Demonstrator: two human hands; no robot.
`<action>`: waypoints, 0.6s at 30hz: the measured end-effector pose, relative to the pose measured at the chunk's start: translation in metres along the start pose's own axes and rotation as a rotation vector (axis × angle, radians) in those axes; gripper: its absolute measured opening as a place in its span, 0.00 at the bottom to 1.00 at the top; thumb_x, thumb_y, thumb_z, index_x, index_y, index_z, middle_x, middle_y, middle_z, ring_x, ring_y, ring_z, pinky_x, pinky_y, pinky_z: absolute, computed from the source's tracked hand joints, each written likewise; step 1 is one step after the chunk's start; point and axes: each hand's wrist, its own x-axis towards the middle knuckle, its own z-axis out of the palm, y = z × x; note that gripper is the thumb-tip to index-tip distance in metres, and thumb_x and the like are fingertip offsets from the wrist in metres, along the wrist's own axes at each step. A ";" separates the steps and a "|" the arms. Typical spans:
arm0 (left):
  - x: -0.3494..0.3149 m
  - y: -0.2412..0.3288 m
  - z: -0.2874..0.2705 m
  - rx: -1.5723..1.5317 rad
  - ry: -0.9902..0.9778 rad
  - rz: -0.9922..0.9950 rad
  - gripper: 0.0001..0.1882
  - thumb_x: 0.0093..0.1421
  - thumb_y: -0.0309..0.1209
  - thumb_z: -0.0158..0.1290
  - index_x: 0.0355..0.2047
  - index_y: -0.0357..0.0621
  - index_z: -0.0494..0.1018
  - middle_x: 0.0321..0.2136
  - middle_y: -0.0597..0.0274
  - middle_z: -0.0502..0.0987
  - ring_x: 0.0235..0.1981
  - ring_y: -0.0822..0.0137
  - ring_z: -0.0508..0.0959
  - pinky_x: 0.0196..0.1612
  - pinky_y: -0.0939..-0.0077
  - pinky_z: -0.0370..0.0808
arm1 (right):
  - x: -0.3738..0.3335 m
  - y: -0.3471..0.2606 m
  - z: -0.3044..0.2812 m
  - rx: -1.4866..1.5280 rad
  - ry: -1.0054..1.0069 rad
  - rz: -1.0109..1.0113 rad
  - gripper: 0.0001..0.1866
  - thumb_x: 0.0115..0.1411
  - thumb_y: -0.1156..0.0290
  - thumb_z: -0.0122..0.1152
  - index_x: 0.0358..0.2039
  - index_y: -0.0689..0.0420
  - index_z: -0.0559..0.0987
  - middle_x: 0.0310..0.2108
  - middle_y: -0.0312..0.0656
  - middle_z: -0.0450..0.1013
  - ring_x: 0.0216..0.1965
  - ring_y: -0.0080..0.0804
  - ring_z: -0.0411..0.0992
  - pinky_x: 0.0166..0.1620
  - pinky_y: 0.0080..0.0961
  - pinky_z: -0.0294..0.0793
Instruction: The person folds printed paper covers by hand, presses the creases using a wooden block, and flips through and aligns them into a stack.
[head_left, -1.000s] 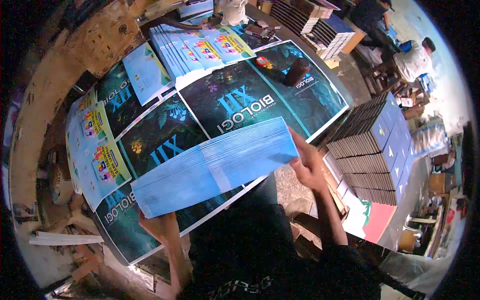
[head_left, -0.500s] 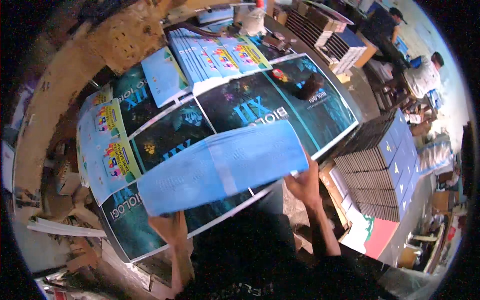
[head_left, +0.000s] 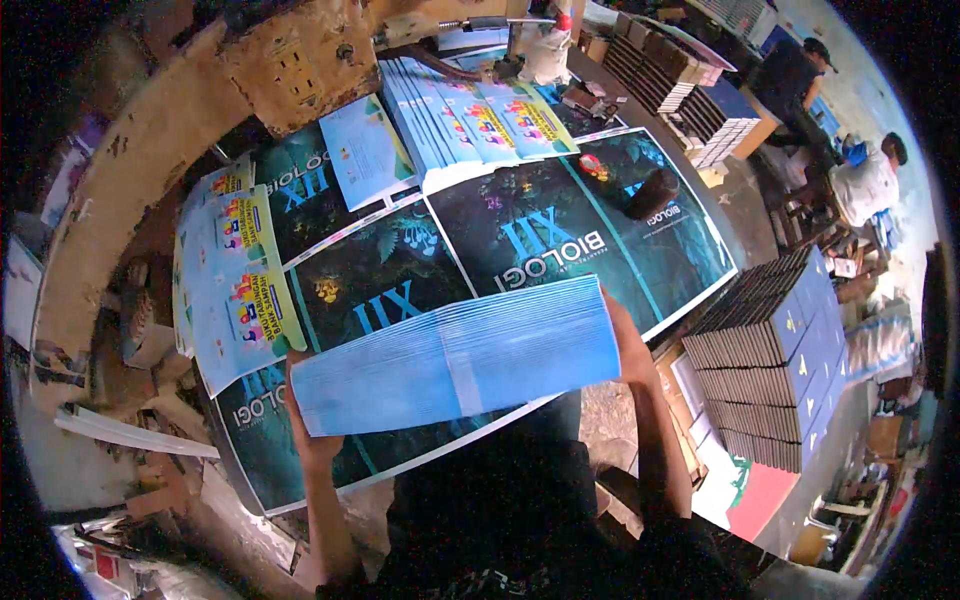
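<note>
Between my two hands is a thick stack of blue paper sheets [head_left: 530, 345], its many edges fanned out in fine steps and a paler band across the middle. My left hand [head_left: 312, 425] grips the stack's left end, fingers partly hidden behind it. At the other end my right hand [head_left: 630, 348] is closed on the edge, its fingers largely out of sight. Beneath the stack lie large dark teal printed cover sheets [head_left: 500, 225], spread over the table. Light blue and yellow printed sheets [head_left: 235, 330] overlap them at the left.
Overlapping light blue covers [head_left: 450, 115] lie at the table's far side, beside a single blue cover [head_left: 365, 150]. A dark rounded object [head_left: 655, 195] rests on the teal sheets. Bound books [head_left: 765, 345] stand piled at the right. Two people [head_left: 865, 185] are farther back at right.
The stack has tilted, so more of its stepped edges show. My left hand has shifted up along its left end, and the whole view has moved slightly.
</note>
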 end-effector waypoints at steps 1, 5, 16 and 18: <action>0.005 0.000 -0.002 -0.035 -0.005 -0.058 0.38 0.56 0.23 0.61 0.65 0.39 0.57 0.58 0.53 0.69 0.57 0.63 0.71 0.58 0.70 0.69 | -0.001 0.012 -0.005 -0.005 -0.065 0.011 0.41 0.43 0.70 0.74 0.59 0.62 0.70 0.55 0.50 0.69 0.58 0.45 0.67 0.62 0.35 0.63; 0.013 0.028 0.013 0.007 -0.092 -0.151 0.32 0.59 0.34 0.60 0.60 0.39 0.61 0.53 0.56 0.70 0.54 0.66 0.71 0.56 0.70 0.70 | -0.021 0.030 -0.021 -0.177 -0.050 -0.034 0.27 0.43 0.65 0.74 0.43 0.64 0.77 0.43 0.46 0.73 0.45 0.37 0.71 0.49 0.31 0.67; -0.020 -0.010 -0.041 0.575 -0.192 -0.191 0.34 0.55 0.46 0.62 0.56 0.38 0.66 0.46 0.58 0.73 0.45 0.67 0.74 0.48 0.71 0.72 | -0.026 -0.006 0.007 -0.394 -0.029 -0.005 0.24 0.42 0.69 0.69 0.40 0.65 0.74 0.34 0.52 0.73 0.35 0.49 0.74 0.39 0.34 0.72; -0.026 -0.048 -0.052 0.633 -0.065 -0.009 0.36 0.54 0.44 0.64 0.57 0.38 0.66 0.51 0.55 0.72 0.51 0.64 0.73 0.53 0.68 0.71 | -0.023 0.003 0.015 -0.362 -0.014 0.015 0.26 0.43 0.75 0.66 0.46 0.63 0.75 0.38 0.53 0.77 0.38 0.49 0.79 0.42 0.31 0.76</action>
